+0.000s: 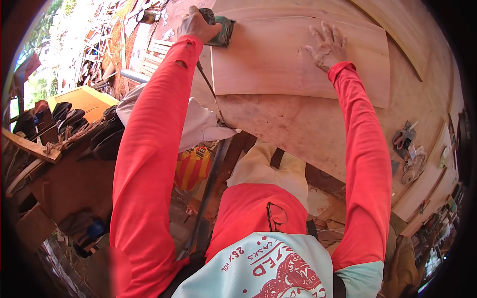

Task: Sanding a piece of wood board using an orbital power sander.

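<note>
A thin, pale reddish wooden panel lies flat on the worktable in front of me. My left hand is wrapped round a dark green electric sander, whose flat base sits at the panel's far left edge. From the sander a black power cord runs down past the near side of the table. My right hand rests palm down on the right part of the panel, its fingers spread and holding nothing.
Scissors and a roll of tape lie at the table's right. Long boards curve along the far right. A whitish cloth hangs by the near left corner, above a striped yellow-and-red bag. Wood strips lie left.
</note>
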Demonstrator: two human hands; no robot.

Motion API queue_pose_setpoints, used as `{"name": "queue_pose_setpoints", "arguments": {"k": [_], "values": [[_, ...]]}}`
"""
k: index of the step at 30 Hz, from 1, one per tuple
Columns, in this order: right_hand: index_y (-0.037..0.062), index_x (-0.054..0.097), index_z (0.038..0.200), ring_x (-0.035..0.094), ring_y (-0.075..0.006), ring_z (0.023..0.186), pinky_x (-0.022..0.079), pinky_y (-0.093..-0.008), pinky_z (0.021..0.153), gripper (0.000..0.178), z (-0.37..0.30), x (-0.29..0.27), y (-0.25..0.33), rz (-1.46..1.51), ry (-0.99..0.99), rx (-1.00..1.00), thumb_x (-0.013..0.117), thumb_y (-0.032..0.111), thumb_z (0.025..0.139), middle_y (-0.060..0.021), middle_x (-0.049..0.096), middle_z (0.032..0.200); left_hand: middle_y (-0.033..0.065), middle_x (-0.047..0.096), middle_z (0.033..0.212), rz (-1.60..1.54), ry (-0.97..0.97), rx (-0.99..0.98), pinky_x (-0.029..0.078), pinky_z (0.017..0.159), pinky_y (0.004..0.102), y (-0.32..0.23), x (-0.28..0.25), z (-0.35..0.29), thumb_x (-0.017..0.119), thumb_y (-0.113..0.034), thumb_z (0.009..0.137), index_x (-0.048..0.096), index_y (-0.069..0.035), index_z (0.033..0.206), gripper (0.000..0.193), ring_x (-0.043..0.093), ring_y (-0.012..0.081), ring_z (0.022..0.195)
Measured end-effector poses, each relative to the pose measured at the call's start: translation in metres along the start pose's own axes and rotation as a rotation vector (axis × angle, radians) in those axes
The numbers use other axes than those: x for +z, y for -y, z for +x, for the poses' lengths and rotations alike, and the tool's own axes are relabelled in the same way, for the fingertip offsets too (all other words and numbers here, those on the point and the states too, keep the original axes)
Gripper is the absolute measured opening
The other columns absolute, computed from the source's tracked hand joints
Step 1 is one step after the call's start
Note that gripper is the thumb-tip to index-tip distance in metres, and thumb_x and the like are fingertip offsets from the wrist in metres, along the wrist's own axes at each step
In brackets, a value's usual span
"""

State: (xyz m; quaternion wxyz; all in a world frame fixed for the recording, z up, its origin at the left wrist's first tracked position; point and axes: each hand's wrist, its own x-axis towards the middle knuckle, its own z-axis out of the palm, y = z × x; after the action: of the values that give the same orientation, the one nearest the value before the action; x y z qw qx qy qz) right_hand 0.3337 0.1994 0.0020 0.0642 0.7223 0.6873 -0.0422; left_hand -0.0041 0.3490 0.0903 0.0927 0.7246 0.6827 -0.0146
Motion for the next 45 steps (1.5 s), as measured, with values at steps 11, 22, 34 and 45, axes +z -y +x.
{"name": "queue_pose_setpoints", "arguments": {"k": [11,22,34,45], "values": [[0.0068,0.032,0.157,0.018,-0.0373,0.153,0.017,-0.0612,0.122,0.084,0.023,-0.020,0.069,0.009,0.023,-0.105,0.053,0.060,0.095,-0.0091,0.021,0.167,0.0193,0.068,0.094,-0.005,-0.078,0.096,0.054,0.083,0.0442,-0.006,-0.014,0.024,0.079,-0.042,0.065,0.053,0.001,0.112,0.069,0.068,0.0364,0.094],[0.0014,0.035,0.154,0.019,-0.0313,0.154,0.015,-0.0597,0.123,0.083,0.021,-0.022,0.120,0.122,0.021,-0.311,0.058,0.054,0.094,-0.0122,0.023,0.166,0.0287,0.060,0.115,-0.053,0.007,0.041,0.055,0.088,0.0483,0.000,-0.008,-0.086,0.083,-0.037,0.070,0.048,0.000,0.118,0.071,0.066,0.0449,0.102],[0.0078,0.035,0.156,0.024,-0.0260,0.153,0.018,-0.0606,0.122,0.078,-0.046,-0.014,0.099,0.080,0.065,-0.413,0.058,0.051,0.095,-0.0066,0.029,0.165,0.0277,0.059,0.118,-0.016,-0.051,0.034,0.055,0.090,0.0494,-0.012,-0.008,-0.013,0.081,-0.043,0.067,0.049,0.000,0.121,0.076,0.066,0.0449,0.105],[0.0134,0.035,0.157,0.023,-0.0266,0.153,0.024,-0.0620,0.120,0.073,0.017,0.002,-0.049,-0.066,-0.039,0.077,0.047,0.057,0.099,-0.0048,0.026,0.166,0.0167,0.067,0.090,-0.129,-0.021,0.187,0.055,0.077,0.0429,-0.068,-0.006,0.004,0.080,-0.032,0.067,0.055,0.000,0.102,0.054,0.068,0.0344,0.085]]}}
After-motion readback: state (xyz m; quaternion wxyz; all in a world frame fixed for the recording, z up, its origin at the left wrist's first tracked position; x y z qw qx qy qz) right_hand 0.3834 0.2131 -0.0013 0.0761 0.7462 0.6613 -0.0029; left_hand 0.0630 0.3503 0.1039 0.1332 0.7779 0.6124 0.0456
